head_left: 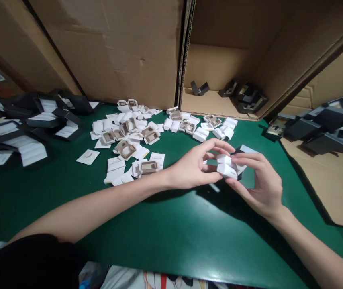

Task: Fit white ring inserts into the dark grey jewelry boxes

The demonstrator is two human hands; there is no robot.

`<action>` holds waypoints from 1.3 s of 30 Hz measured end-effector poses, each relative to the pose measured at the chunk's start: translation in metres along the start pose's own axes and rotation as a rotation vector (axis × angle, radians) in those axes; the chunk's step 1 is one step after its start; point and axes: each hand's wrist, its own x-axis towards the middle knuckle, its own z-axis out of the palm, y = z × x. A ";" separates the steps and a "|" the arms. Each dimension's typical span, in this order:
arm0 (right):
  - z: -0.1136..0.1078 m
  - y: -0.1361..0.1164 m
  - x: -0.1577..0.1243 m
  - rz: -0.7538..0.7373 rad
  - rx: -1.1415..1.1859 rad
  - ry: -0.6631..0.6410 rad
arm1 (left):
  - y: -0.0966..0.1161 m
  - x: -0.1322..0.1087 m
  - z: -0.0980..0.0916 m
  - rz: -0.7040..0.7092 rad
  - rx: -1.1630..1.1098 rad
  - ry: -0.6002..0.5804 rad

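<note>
My left hand (194, 166) and my right hand (260, 180) meet right of the table's middle. Between their fingertips is a small folded white card insert (227, 167), held slightly above the green surface, its underside hidden. Just behind my right fingers, a dark open box (246, 149) with a pale inside is partly covered by the hand. To the left of my left hand lie many similar inserts, some showing brown hollow backs (126, 149). A flat white card (88, 157) rests apart from that heap.
Dark open boxes with white linings (43, 120) crowd the left side. More dark boxes (331, 120) are stacked at the right by a cardboard flap (334, 184). An open carton (219, 60) on its side holds several dark boxes (250, 96). White inserts (186, 124) lie before it.
</note>
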 end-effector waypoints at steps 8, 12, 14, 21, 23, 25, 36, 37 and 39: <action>0.000 -0.004 0.002 0.017 0.033 -0.011 | -0.007 -0.001 0.001 0.007 0.061 0.039; 0.000 -0.001 0.000 0.052 0.112 0.008 | -0.008 -0.002 0.003 0.039 0.235 0.099; -0.002 0.004 0.002 0.150 0.187 0.086 | -0.009 -0.004 0.003 0.068 0.431 0.090; -0.010 0.033 0.015 0.530 0.443 0.560 | -0.020 -0.011 0.009 0.313 1.169 -0.207; -0.009 0.037 0.017 0.613 0.518 0.628 | -0.023 -0.008 0.012 0.327 1.262 -0.221; -0.007 0.038 0.016 0.746 0.617 0.645 | -0.023 -0.001 0.014 0.303 1.333 -0.204; 0.003 0.026 0.018 1.148 0.968 0.481 | -0.022 0.043 0.028 0.243 1.531 -0.196; 0.003 0.026 0.018 1.173 0.977 0.466 | -0.023 0.043 0.029 0.251 1.542 -0.199; 0.004 0.028 0.017 1.201 0.994 0.444 | -0.024 0.042 0.031 0.268 1.556 -0.201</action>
